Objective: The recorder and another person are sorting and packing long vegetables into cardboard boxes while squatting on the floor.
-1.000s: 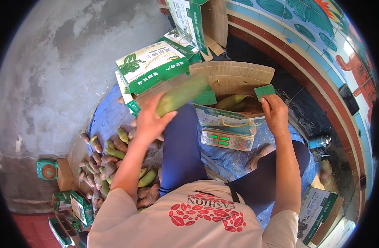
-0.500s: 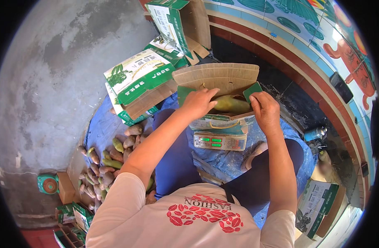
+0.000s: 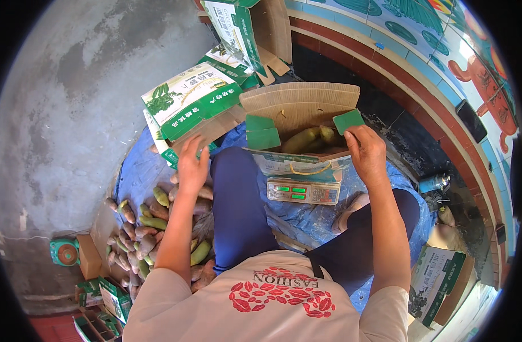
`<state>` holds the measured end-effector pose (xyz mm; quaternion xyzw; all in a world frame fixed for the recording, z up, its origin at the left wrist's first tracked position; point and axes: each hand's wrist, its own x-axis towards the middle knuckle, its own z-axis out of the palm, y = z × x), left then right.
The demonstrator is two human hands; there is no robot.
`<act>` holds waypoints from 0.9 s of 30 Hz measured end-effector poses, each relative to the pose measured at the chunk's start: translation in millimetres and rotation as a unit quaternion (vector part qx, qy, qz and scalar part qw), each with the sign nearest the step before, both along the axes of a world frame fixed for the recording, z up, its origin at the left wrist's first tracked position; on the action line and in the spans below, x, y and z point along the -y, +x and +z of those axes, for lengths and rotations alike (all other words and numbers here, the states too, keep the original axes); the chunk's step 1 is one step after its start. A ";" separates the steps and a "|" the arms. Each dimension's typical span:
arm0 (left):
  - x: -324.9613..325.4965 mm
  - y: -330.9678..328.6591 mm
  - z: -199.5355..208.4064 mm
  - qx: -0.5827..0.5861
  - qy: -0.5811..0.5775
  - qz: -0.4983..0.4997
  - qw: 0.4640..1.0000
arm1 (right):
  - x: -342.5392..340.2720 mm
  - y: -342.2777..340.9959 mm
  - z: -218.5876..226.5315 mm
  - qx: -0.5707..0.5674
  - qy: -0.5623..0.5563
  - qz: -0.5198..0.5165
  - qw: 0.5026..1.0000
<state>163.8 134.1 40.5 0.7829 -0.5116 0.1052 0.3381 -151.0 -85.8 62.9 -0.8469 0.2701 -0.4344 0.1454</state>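
A carton (image 3: pixel 298 100) stands on a digital scale (image 3: pixel 303 191) in front of my knees, its brown lid tipped back and its green side flaps raised. Inside lie several long green radishes (image 3: pixel 302 140); the lower ones are partly hidden by the front wall. At its right corner, my right hand (image 3: pixel 366 153) pinches the green side flap (image 3: pixel 349 121) between thumb and fingers. My left hand (image 3: pixel 192 164) is empty, fingers apart, over my left thigh's outer side, close to the closed white-and-green carton (image 3: pixel 192 97) and above the radish pile (image 3: pixel 153 228).
Blue tarp (image 3: pixel 130 176) covers the floor under the pile and scale. An upright carton (image 3: pixel 232 31) stands at the back, and another (image 3: pixel 437 285) lies at lower right. A blue can (image 3: pixel 435 183) is by the right wall. Small green boxes (image 3: pixel 110 302) sit at lower left.
My left hand has left the carton and swung left and down toward the pile. The left green flap and more radishes now show. My right hand stays at the right flap.
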 end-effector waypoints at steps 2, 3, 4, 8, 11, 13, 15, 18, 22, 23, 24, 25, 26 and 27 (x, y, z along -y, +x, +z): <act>-29.7 11.9 -21.3 -0.010 0.022 0.035 0.999 | 0.6 1.8 -3.3 -0.011 0.017 -0.007 1.000; -44.9 16.2 -33.9 -0.021 0.045 0.067 0.997 | 0.8 2.6 -4.3 -0.012 0.017 -0.006 1.000; -58.8 18.4 -47.7 -0.023 0.044 0.067 0.997 | 1.0 2.1 -5.0 -0.013 0.017 -0.009 1.000; -121.6 27.1 -127.5 -0.051 0.168 0.101 0.979 | 1.2 4.4 -9.3 -0.015 0.017 -0.013 1.000; -160.5 17.5 -169.2 -0.098 0.278 0.113 0.949 | -0.6 5.9 -10.8 -0.029 0.022 -0.022 0.999; -175.5 6.9 -181.5 -0.177 0.264 0.138 0.938 | -0.4 8.6 -14.0 -0.033 0.020 -0.018 0.999; -177.5 7.1 -192.3 -0.179 0.256 0.149 0.938 | 0.3 9.6 -16.8 -0.038 0.018 -0.014 0.999; -177.2 9.0 -200.3 -0.186 0.250 0.147 0.939 | 2.0 8.9 -20.8 -0.054 0.017 -0.026 0.998; -171.2 9.4 -205.0 -0.177 0.250 0.140 0.941 | 3.7 11.0 -27.5 -0.066 0.010 -0.035 0.997; -175.6 13.1 -213.9 -0.175 0.237 0.135 0.946 | 5.3 12.7 -30.7 -0.066 0.011 -0.018 0.998; -176.1 11.5 -216.5 -0.184 0.249 0.144 0.940 | 6.9 13.1 -33.5 -0.068 0.012 -0.003 0.998; -177.1 10.5 -220.1 -0.192 0.262 0.151 0.934 | 7.3 13.8 -35.2 -0.069 0.011 -0.003 0.998; -179.1 10.5 -225.8 -0.205 0.299 0.139 0.922 | 7.1 14.1 -36.2 -0.069 0.010 -0.003 0.998; -185.6 12.7 -232.6 -0.217 0.335 0.129 0.908 | 6.4 15.8 -36.0 -0.069 0.011 -0.003 0.998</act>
